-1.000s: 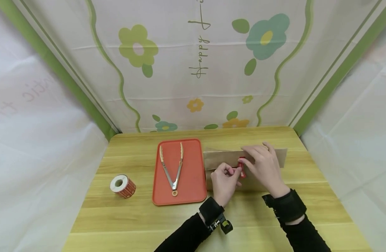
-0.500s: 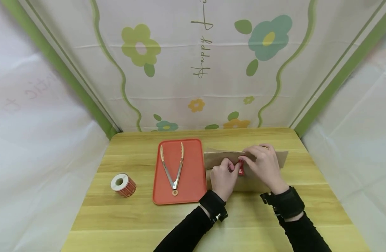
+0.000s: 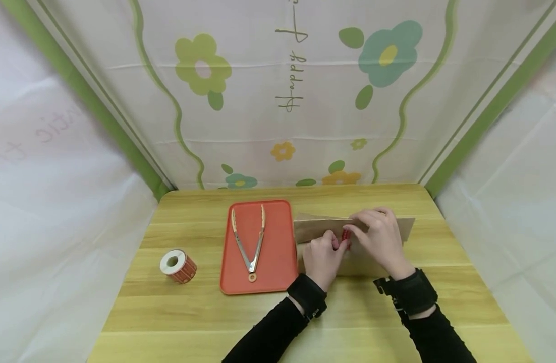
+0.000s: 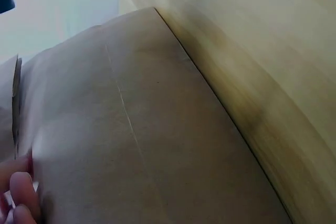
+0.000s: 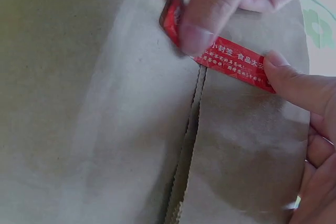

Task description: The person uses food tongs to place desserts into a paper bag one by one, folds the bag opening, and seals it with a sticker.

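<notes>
A brown paper bag [image 3: 364, 261] lies on the table with its top folded over. Across the jagged edge of the fold runs a red printed sticker [image 5: 236, 62]. My right hand [image 3: 381, 241] grips the folded top, its thumb on the sticker's upper end and its fingers behind the flap. On the sticker's lower part, the thumb of my left hand [image 3: 322, 258] presses, with the other fingers curled. That end of the sticker appears raised beside the thumb in the right wrist view. In the left wrist view, curled fingertips [image 4: 23, 190] show at the bag's edge.
Left of the bag is a red tray [image 3: 278, 252] with metal tongs [image 3: 255, 252] standing open on it. A roll of stickers [image 3: 178, 267] sits at the table's left. A flowered cloth [image 3: 251, 116] hangs behind the wooden table [image 3: 191, 322].
My left hand has moved up a little, and its thumb has slid down over the sticker, covering its lower part. My right hand has stayed nearly still on the bag's top.
</notes>
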A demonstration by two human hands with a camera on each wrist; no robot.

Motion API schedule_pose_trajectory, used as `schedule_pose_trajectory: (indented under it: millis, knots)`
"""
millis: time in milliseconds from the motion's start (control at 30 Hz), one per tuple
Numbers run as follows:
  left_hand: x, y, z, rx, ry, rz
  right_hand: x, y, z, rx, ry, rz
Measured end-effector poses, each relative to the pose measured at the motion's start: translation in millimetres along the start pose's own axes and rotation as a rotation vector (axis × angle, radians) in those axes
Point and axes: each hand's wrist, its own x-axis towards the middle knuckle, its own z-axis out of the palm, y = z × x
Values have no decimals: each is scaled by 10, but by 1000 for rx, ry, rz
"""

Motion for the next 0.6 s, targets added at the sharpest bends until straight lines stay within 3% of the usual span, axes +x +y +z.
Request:
schedule_pose_trajectory:
  millis: [200,367,467,600]
  knots:
    - [1,-30,-43,66,-81,-8,29,3,28,8,11,-1]
    - [-88,-92,-98,114,-148,18,36,4,53,15,24,-4]
    - [-171,-148,-159,106,-169,85,32,19,59,10,28,1]
    - [-232,-259,-301,63,-135,223,35,47,40,18,20,1]
